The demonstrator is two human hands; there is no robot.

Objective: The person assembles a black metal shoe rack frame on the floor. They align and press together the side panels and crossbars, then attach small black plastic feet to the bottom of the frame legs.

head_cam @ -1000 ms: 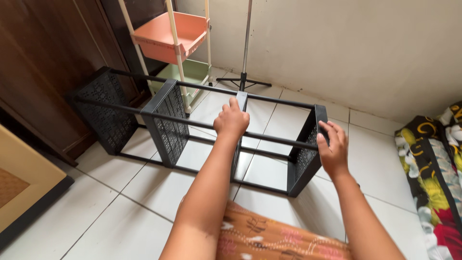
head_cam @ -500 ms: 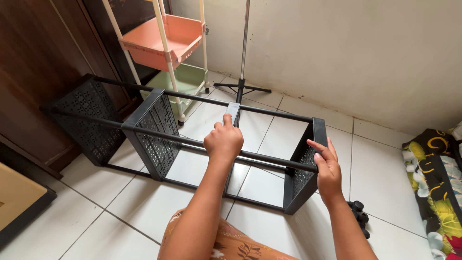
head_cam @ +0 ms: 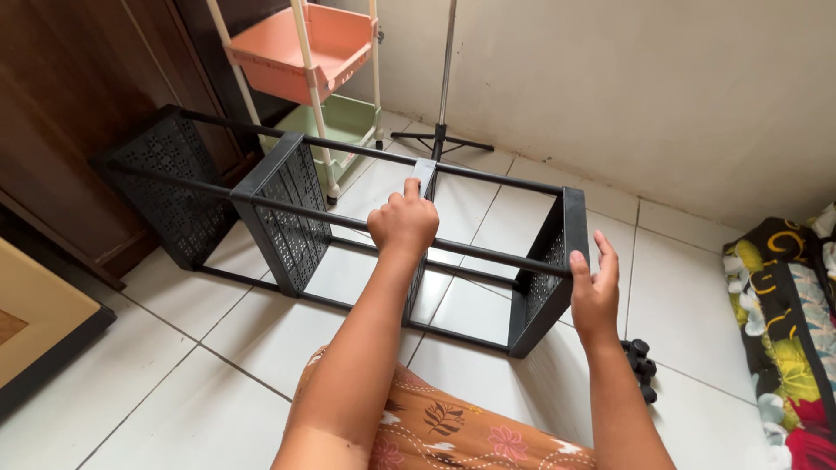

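Black plastic shelf rack [head_cam: 287, 204] lies on its side on the white tiled floor [head_cam: 174, 348], four perforated panels joined by long black rods, in front of a dark wooden cabinet [head_cam: 78, 113] and a peach-and-green rolling cart [head_cam: 305, 52]. A tripod stand [head_cam: 440, 130] is behind it by the wall; folded floral fabric [head_cam: 784, 331] is at far right.

Step in hand, judged: seating or aligning the panels on the rods. The next move likely calls for steady pressure along the rod while the end panel stays square, no twisting.

Left hand [head_cam: 402, 222] is closed in a fist over the front upper rod [head_cam: 488, 252], right at the third panel [head_cam: 422, 187], arm extended straight out. Right hand [head_cam: 594, 292] is flat, fingers together and pointing up, palm toward the outer face of the end panel [head_cam: 553, 270], touching it or just beside it; cannot tell which. Small black parts [head_cam: 640, 365] lie on the floor just beside the right wrist.
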